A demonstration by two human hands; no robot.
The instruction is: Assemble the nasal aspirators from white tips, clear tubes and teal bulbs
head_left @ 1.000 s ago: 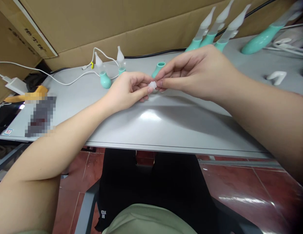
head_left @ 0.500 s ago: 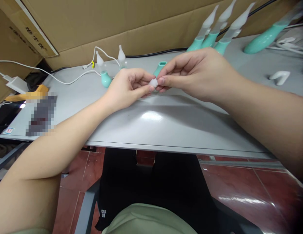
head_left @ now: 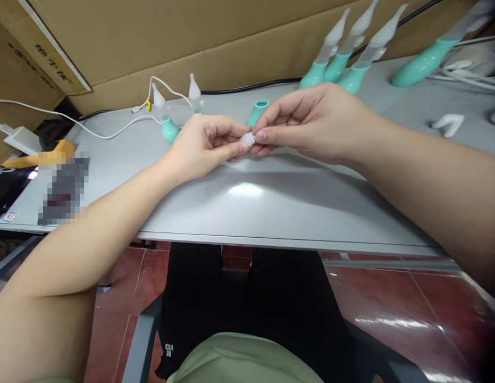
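Note:
A small white translucent plastic piece (head_left: 248, 139) is pinched between my two hands above the grey table. My left hand (head_left: 209, 142) has thumb and fingertips closed on its left side. At its right end, my right hand (head_left: 307, 125) grips it with thumb and forefinger. Just behind the fingers stands a teal bulb (head_left: 258, 111) with an open round top, partly hidden by my right hand. Two small teal bulbs with clear necks and white tips, a nearer one (head_left: 169, 129) and a farther one (head_left: 195, 96), are beyond my left hand.
Three larger teal bulbs with white nozzles (head_left: 354, 64) stand at the back right, near another teal bulb (head_left: 425, 65). A white bent piece (head_left: 449, 125) lies on the right. White cables, a charger (head_left: 24, 141) and a yellow-orange object (head_left: 51, 153) are at left. Cardboard (head_left: 183, 37) borders the back.
Both hands remain closed on the white piece, its angle slightly altered between the fingertips. The whole view has shifted a little, so most table items appear slightly farther left.

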